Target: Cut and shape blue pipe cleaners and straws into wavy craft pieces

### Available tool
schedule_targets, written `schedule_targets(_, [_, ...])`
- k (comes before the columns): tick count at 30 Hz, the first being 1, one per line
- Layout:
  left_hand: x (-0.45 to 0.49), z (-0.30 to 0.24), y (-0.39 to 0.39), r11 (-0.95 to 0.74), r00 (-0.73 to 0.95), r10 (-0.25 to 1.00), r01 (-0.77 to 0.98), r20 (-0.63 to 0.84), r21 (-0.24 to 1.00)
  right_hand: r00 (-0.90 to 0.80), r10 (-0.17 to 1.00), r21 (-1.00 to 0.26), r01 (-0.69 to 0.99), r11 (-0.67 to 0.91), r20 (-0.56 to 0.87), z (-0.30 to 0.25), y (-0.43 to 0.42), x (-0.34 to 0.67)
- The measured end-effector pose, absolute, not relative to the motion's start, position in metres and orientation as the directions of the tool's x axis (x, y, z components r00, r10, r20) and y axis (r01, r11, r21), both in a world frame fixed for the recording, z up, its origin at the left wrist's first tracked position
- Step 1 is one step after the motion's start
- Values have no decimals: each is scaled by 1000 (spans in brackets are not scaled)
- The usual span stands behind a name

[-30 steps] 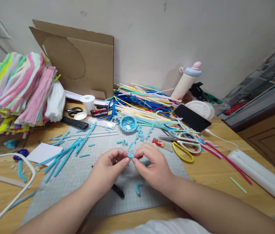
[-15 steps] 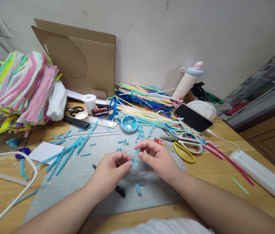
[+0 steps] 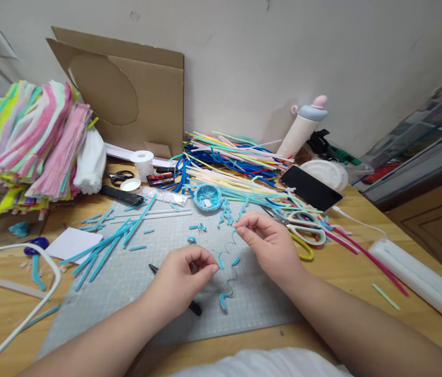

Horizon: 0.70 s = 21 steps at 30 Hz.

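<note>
Both my hands work over a grey cutting mat [image 3: 134, 283]. My left hand [image 3: 183, 277] is closed in a pinch on the lower end of a thin curly wire [image 3: 230, 262] that carries short blue pipe-cleaner bits. My right hand [image 3: 268, 243] pinches the upper end of the same wire, further back and to the right, so the wire is stretched between them. A black pen [image 3: 193, 306] lies on the mat partly under my left hand. A curled blue piece [image 3: 224, 301] hangs at the wire's low loop.
Cut blue pipe-cleaner pieces [image 3: 106, 243] lie on the mat's left. A blue woven disc [image 3: 207, 197], a heap of coloured pipe cleaners [image 3: 228, 162], yellow-handled scissors [image 3: 303, 235], a phone [image 3: 309, 188], a bottle [image 3: 303, 125], cardboard [image 3: 126, 94] and pastel bundles [image 3: 28, 141] surround it.
My hands, pinched close together a second ago, have drawn apart. The right hand moved back and right, the left came nearer, and the coiled wire has been pulled out longer.
</note>
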State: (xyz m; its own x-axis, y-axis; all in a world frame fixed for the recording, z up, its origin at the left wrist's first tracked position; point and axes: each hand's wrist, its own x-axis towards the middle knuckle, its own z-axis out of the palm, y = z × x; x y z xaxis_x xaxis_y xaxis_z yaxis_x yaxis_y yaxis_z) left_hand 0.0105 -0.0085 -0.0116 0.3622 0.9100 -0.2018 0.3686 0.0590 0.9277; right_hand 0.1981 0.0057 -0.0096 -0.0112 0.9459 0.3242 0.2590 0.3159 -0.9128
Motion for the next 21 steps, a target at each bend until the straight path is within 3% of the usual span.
schedule_targets(13, [11, -11, -10, 21, 381, 900, 447, -212, 894, 140, 940, -942, 173, 287, 312, 0, 12, 212])
schedule_targets(17, [3, -6, -7, -47, 418, 885, 518, -205, 854, -154, 981, -951, 268, 156, 117, 2, 17, 213])
schedule_targets(21, [-7, -2, -6, -173, 553, 791, 614, -263, 770, -442, 894, -862, 477, 173, -65, -1, 20, 216])
